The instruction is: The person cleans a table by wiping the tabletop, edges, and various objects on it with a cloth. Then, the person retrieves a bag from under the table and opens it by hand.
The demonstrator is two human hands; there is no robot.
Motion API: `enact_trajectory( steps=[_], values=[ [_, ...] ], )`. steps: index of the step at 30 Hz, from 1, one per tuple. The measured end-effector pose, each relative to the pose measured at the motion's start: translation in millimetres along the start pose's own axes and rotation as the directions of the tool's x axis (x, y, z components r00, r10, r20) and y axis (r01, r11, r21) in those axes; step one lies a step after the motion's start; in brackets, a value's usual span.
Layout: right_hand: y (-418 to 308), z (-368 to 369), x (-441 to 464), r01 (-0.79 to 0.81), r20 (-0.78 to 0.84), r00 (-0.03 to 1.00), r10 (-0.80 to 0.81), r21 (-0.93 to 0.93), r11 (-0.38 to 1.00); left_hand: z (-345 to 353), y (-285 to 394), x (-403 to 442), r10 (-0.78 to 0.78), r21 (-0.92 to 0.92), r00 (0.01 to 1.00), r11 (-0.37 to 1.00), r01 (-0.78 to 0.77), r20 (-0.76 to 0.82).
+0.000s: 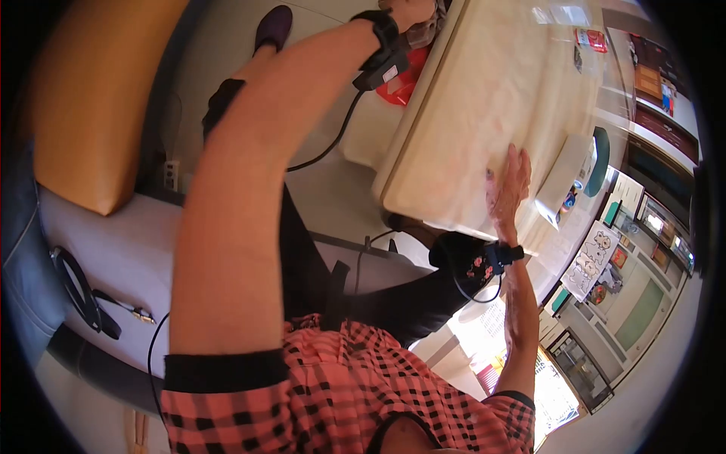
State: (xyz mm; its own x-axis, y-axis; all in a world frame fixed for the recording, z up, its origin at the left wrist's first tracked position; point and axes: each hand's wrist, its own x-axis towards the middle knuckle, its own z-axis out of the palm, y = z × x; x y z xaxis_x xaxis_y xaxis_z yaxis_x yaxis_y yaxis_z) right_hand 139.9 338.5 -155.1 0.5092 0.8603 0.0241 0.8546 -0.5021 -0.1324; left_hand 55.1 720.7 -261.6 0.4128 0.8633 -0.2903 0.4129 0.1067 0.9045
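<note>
Resting palm-down in the head view, the right hand [510,189] lies on the pale surface [446,144], near its right edge. Right grip: fingers stretched out, thumb apart, nothing held. Black strap [505,256] on that wrist, cable looping off it just beyond the surface's near edge.

Left hand [411,10] is off the surface's left edge, toward its far end, cut by the frame top. Checked greyish cloth [434,32] is bunched at its fingers, just beside the surface's left edge. Left grip: fingers partly out of frame, can't tell if they're clamped on the cloth. Black wrist device [382,69] with cable on that arm. Red object [412,76] sits below the cloth, lower than the surface top; can't tell what it is.

On the surface: red packet [591,40] at the far right, small dark item [577,59] just beside it. White box [558,181] with blue bits, near the surface's right edge, to the right of the right hand.

Left of the surface, well apart: orange cushion [98,98] and purple shoe [274,26] on the floor. Black-trousered knee [476,266] is at the surface's near edge.
</note>
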Motion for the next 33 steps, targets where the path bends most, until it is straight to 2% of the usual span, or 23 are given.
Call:
enact_trajectory(
  steps=[2,3,6,9,12,16,19,22,25,28,31,33],
  values=[
    [-1,3,1,0.001,-0.028,1.0,0.0,0.006,1.0,25,-16,17,-0.005,0.139,0.999,0.99,0.01,-0.038],
    [-3,5,1,-0.015,-0.062,0.998,0.013,-0.02,1.0,24,-20,9,-0.024,0.146,1.0,0.989,0.023,0.005],
    [-6,12,3,0.005,-0.16,0.987,0.003,0.053,0.999,56,-88,23,0.007,0.267,1.0,0.964,-0.003,-0.016],
    [-10,13,7,-0.012,-0.157,0.988,0.017,0.036,0.999,71,-132,13,-0.137,0.334,0.99,0.934,0.131,-0.004],
    [-13,13,8,-0.056,-0.117,0.991,0.06,0.035,0.998,86,-179,0,-0.06,0.44,0.992,0.898,0.004,0.112],
    [-7,23,8,-0.04,-0.139,0.989,0.054,0.101,0.994,110,-202,-35,0.193,0.439,0.976,0.871,-0.219,0.103],
    [-10,24,10,-0.046,-0.127,0.99,0.064,0.139,0.989,142,-218,-47,0.434,0.618,0.894,0.675,-0.402,0.108],
    [-12,22,10,-0.094,-0.112,0.988,0.108,0.123,0.988,153,-203,-50,0.336,0.546,0.935,0.766,-0.34,0.112],
    [-20,20,11,-0.11,-0.097,0.988,0.121,0.112,0.988,173,-188,-34,0.286,0.091,0.95,0.95,-0.298,0.124],
    [-5,24,7,-0.051,-0.117,0.991,0.064,0.114,0.992,186,-176,-8,0.248,-0.285,0.928,0.944,-0.167,0.279],
    [-4,24,7,-0.034,-0.117,0.992,0.048,0.114,0.993,147,-163,-5,0.473,0.088,0.876,0.873,-0.48,0.093],
    [-7,24,9,-0.036,-0.121,0.991,0.052,0.125,0.992,121,-172,-3,0.475,0.386,0.854,0.762,-0.52,0.213]
  ],
)
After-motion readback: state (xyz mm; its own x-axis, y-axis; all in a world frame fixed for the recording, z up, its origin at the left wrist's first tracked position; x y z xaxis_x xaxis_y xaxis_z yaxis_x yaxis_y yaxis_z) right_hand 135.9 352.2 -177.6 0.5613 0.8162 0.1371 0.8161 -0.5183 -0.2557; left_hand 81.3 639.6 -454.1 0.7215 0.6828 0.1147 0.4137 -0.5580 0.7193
